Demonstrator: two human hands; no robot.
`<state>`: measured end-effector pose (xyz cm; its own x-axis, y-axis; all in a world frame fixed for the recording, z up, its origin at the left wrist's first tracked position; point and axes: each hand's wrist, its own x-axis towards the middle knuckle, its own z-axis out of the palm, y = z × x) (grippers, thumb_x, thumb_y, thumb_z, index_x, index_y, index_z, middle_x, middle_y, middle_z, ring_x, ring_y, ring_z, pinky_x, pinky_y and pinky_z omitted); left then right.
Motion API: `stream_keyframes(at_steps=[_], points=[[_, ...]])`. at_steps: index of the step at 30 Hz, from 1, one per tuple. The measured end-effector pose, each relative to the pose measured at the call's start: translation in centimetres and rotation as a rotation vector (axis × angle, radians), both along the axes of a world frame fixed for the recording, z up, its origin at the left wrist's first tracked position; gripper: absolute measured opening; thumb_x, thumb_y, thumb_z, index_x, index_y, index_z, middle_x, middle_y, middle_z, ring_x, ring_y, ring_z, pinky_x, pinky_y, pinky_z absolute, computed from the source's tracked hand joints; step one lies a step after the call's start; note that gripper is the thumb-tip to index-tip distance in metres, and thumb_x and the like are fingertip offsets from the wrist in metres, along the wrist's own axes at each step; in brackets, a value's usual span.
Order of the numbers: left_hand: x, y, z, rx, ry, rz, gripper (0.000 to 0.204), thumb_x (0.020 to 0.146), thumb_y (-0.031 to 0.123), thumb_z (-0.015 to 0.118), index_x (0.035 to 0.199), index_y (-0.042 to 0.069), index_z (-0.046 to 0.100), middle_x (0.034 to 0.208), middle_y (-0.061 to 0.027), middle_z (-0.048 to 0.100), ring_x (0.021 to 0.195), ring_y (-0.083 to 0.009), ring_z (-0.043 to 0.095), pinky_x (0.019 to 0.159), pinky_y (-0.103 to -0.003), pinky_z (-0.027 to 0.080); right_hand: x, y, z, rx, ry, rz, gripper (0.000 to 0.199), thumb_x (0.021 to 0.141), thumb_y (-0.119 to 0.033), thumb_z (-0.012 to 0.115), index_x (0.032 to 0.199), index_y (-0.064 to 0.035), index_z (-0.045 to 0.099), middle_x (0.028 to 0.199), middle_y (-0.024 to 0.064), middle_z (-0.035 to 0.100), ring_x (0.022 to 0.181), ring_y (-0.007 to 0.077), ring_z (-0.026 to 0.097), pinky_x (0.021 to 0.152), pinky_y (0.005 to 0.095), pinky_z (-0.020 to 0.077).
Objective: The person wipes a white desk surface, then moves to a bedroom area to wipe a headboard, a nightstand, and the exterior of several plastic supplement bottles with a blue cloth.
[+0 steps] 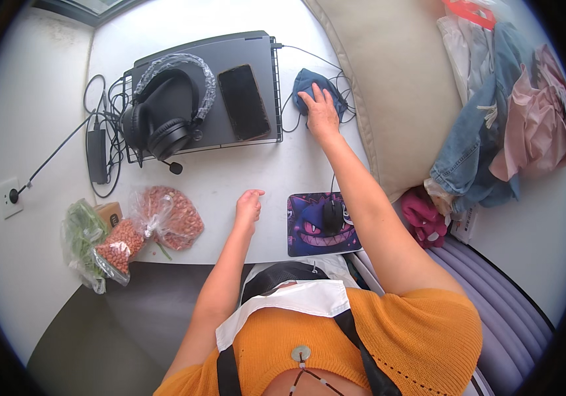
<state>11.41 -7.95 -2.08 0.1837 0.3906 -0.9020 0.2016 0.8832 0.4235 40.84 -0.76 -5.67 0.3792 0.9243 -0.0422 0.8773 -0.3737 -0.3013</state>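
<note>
One cloth, many cables nearby

Blue cloth (316, 86) sits upper center w/ right hand (322, 113) pressed flat on it, fingers spread. Cables (343, 82) tangle beneath; dragging could snag them. Left hand (248, 206) hovers loosely curled, holding nothing, near mouse pad (309, 228).

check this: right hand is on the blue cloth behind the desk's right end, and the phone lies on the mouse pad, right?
Not quite. The right hand is on the blue cloth, but the phone lies on the closed laptop beside the headset, not on the mouse pad, which holds a mouse. The head view shows this.
</note>
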Motion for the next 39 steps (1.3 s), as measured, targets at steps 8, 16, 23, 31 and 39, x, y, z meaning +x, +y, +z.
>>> stream_keyframes(at_steps=[8,16,23,31,39], points=[[1.1,-0.7,-0.1,0.108,-0.043,-0.139,0.022,0.096,0.020,0.047,0.105,0.006,0.062,0.060,0.0063,0.037,0.049,-0.0045,0.032,0.045,-0.021,0.027,-1.4,-5.6,8.5,0.539,0.756,-0.331,0.043,0.080,0.003,0.054,0.121,-0.0088,0.063,0.127,0.0120,0.060,0.116,0.0188,0.056,0.098,0.0277,0.0421],[7.8,0.4,-1.5,0.396,-0.020,-0.317,0.021,0.092,0.020,0.058,0.102,0.004,0.067,0.068,0.0066,0.050,0.061,-0.0039,0.041,0.054,-0.023,0.035,0.5,-15.5,15.3,0.641,0.651,-0.460,0.042,0.078,0.005,0.052,0.118,-0.0050,0.063,0.129,0.0154,0.057,0.117,0.0246,0.056,0.098,0.0326,0.0427],[16.7,4.4,-0.3,0.634,0.242,-0.656,0.039,0.081,0.027,0.067,0.114,0.008,0.060,0.077,-0.0091,0.066,0.076,-0.0242,0.066,0.070,-0.038,0.050,2.5,-19.3,13.4,0.288,0.453,-0.328,0.042,0.072,-0.001,0.053,0.110,-0.0114,0.067,0.123,0.0151,0.060,0.112,0.0328,0.058,0.096,0.0379,0.0454],[25.2,8.6,0.0,1.043,0.414,-1.076,0.076,0.076,0.028,0.071,0.138,0.006,0.033,0.087,-0.0154,0.067,0.086,-0.0358,0.066,0.073,-0.046,0.049,2.9,-20.0,16.4,0.174,0.411,-0.305,0.040,0.070,-0.003,0.054,0.107,-0.0119,0.068,0.118,0.0121,0.063,0.105,0.0318,0.061,0.090,0.0399,0.0483],[29.8,8.3,-0.9,1.254,0.538,-1.530,0.058,0.071,0.011,0.067,0.124,0.007,0.045,0.088,-0.0096,0.066,0.085,-0.0260,0.066,0.079,-0.039,0.040,4.3,-21.1,18.4,0.142,0.409,-0.305,0.041,0.069,-0.003,0.056,0.108,-0.0123,0.067,0.118,0.0124,0.063,0.103,0.0317,0.062,0.088,0.0396,0.0498]])
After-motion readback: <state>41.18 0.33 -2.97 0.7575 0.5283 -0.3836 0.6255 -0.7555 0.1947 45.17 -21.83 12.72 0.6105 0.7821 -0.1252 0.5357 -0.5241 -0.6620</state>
